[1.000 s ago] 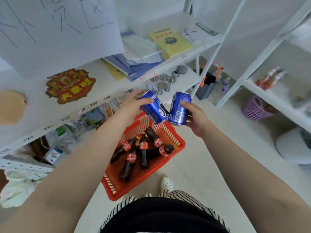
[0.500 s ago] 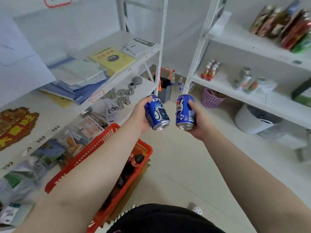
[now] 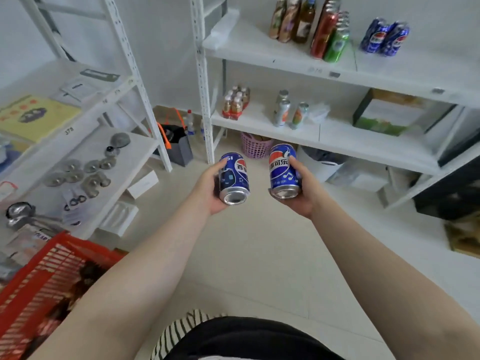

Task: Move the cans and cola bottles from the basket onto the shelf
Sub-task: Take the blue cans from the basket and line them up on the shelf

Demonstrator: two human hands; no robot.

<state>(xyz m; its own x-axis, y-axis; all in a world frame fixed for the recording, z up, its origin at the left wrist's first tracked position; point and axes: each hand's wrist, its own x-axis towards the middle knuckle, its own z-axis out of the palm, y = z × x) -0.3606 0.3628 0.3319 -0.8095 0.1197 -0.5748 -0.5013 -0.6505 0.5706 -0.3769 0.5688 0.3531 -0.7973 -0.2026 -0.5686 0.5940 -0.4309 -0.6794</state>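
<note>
Single head view, forward-down, near hands [image 3: 259, 188].

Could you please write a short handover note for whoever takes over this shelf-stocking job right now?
Hands: left hand grips one blue metal cola can; right hand grips a second blue cola can. Both cans are held in the air above the floor, facing the white metal shelf.
Basket: the red plastic basket sits at lower left; dark bottles seem to lie inside, blurred, count unclear.
Done: two blue cans stand on the upper board; I cannot tell who put them there.
Left: shelve both held cans, then empty the basket.
</note>
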